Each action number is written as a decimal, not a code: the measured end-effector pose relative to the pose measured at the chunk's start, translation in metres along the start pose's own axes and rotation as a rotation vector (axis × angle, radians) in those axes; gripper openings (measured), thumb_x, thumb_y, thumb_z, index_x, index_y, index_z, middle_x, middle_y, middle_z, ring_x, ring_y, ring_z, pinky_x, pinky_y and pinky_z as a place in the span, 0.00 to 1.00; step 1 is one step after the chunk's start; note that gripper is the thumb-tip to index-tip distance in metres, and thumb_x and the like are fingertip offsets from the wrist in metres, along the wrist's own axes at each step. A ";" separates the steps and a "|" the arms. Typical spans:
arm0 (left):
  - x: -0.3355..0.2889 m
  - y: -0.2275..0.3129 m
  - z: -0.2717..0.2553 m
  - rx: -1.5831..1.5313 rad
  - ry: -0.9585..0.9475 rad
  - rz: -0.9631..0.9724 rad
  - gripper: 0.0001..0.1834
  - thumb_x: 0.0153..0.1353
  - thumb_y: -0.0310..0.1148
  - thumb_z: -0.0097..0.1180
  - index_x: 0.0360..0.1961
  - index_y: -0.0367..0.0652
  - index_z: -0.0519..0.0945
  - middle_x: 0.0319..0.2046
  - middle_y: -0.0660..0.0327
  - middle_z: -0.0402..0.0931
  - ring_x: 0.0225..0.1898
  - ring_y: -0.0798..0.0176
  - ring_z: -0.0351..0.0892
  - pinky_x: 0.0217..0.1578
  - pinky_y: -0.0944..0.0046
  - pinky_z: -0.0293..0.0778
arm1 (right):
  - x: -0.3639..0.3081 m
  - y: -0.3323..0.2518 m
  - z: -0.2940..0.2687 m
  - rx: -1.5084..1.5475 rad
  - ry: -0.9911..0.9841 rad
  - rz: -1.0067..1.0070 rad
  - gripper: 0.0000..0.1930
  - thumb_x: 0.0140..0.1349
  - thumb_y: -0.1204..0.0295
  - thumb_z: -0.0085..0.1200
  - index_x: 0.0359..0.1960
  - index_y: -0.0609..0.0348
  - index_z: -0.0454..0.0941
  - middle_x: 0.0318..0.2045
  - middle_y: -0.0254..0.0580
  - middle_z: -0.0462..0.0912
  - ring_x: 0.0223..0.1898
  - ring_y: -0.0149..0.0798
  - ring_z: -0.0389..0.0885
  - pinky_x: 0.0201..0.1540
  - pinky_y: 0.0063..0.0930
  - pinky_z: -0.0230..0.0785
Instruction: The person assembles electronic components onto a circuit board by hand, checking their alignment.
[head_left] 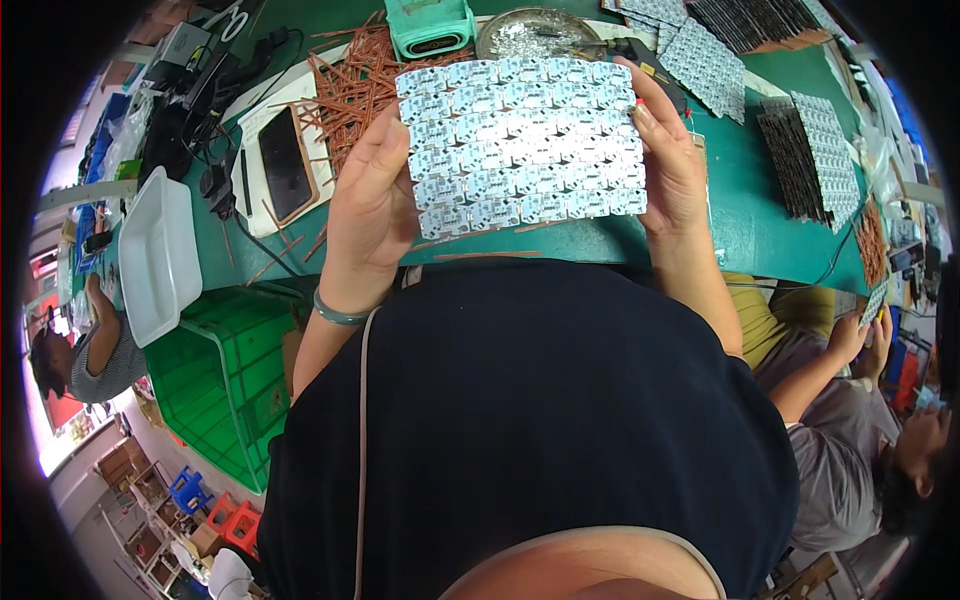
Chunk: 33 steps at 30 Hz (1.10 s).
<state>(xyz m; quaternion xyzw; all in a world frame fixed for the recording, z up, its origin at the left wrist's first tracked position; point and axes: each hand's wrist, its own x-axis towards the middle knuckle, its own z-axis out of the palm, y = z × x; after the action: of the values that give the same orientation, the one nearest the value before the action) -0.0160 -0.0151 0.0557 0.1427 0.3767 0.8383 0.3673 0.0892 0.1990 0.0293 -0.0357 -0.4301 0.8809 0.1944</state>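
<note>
Between both hands, a white panel [522, 145] of small circuit boards is held up over the near edge of the green counter [770, 215], flat face toward the camera, long axis running left to right, slightly bowed. Left hand [368, 205] clamps the left short edge: fingers [385, 150] wrapped onto the front, fairly closed, thumb side hidden behind the panel. Right hand [672, 170] clamps the right short edge, fingers [640, 100] stretched up along it, tips at the top right corner. A bangle [338, 314] sits on the left wrist.

Just behind the panel lie a heap of copper strips [350, 80], a teal holder [432, 27] and a round metal dish [525, 33]. Left of the strips is a white tray with a dark screen [285, 160]. More panels are stacked at the counter's right [815, 155] and far top [705, 60]. A white tub [160, 255] rests on a green crate [225, 375] off the counter's left end. Another person's hands [862, 335] hold a small board at lower right.
</note>
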 end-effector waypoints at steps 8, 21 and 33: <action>0.001 0.000 -0.003 -0.024 -0.009 0.001 0.19 0.65 0.34 0.41 0.54 0.34 0.64 0.48 0.55 0.71 0.48 0.64 0.72 0.49 0.64 0.68 | 0.002 0.001 0.001 0.004 0.009 0.014 0.23 0.59 0.73 0.46 0.57 0.64 0.61 0.51 0.46 0.70 0.51 0.35 0.71 0.53 0.29 0.65; 0.003 -0.002 -0.004 0.011 0.041 0.006 0.18 0.65 0.31 0.40 0.53 0.32 0.65 0.46 0.54 0.72 0.47 0.64 0.73 0.47 0.67 0.69 | 0.002 0.001 0.002 -0.016 0.051 -0.005 0.23 0.59 0.72 0.47 0.57 0.64 0.61 0.52 0.44 0.69 0.52 0.35 0.70 0.54 0.29 0.64; 0.005 -0.004 -0.005 -0.007 0.041 0.000 0.18 0.65 0.30 0.40 0.53 0.31 0.65 0.47 0.53 0.72 0.47 0.63 0.74 0.48 0.66 0.70 | -0.003 -0.003 0.002 -0.013 0.069 -0.020 0.24 0.59 0.71 0.48 0.57 0.63 0.62 0.54 0.43 0.68 0.53 0.35 0.69 0.55 0.29 0.63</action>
<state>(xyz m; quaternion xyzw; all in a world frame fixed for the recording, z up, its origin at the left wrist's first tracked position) -0.0198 -0.0123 0.0487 0.1242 0.3813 0.8424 0.3600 0.0920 0.1975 0.0326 -0.0630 -0.4290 0.8744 0.2178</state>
